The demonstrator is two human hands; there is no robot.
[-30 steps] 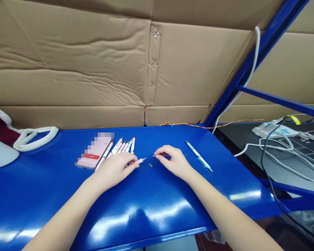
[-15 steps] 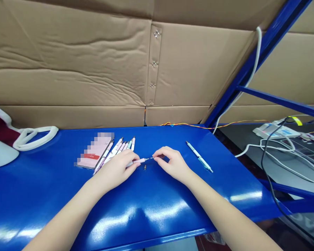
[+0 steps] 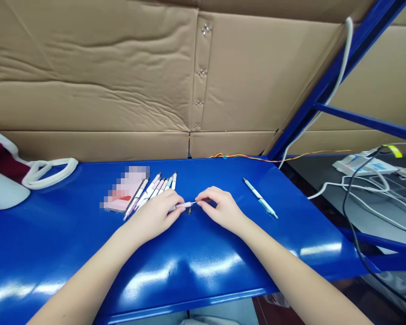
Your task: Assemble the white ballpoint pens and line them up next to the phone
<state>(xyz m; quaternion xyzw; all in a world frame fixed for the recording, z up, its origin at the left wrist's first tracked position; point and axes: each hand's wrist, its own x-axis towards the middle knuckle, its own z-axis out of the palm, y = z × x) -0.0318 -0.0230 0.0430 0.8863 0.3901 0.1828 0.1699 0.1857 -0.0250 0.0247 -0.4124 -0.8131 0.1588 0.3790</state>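
My left hand (image 3: 155,216) is closed round the pale pink barrel of a pen (image 3: 182,205), held just above the blue table (image 3: 196,257). My right hand (image 3: 221,208) pinches a thin refill at the barrel's open end, its fingers pressed together. Just below the pen's tip a small dark part (image 3: 189,211) lies on the table. Behind my left hand lies a row of several pens (image 3: 155,187). A single light green pen (image 3: 260,203) lies to the right of my right hand.
A phone (image 3: 123,194) lies left of the pen row. A white bag with rope handles (image 3: 27,178) sits at the far left. Cardboard lines the back wall. White and black cables (image 3: 362,198) cover the grey surface at right, past a blue frame strut.
My right hand has brought the thin refill leftward up to the barrel's end, and my hands are now close together. The small dark part has shifted a little to the left.
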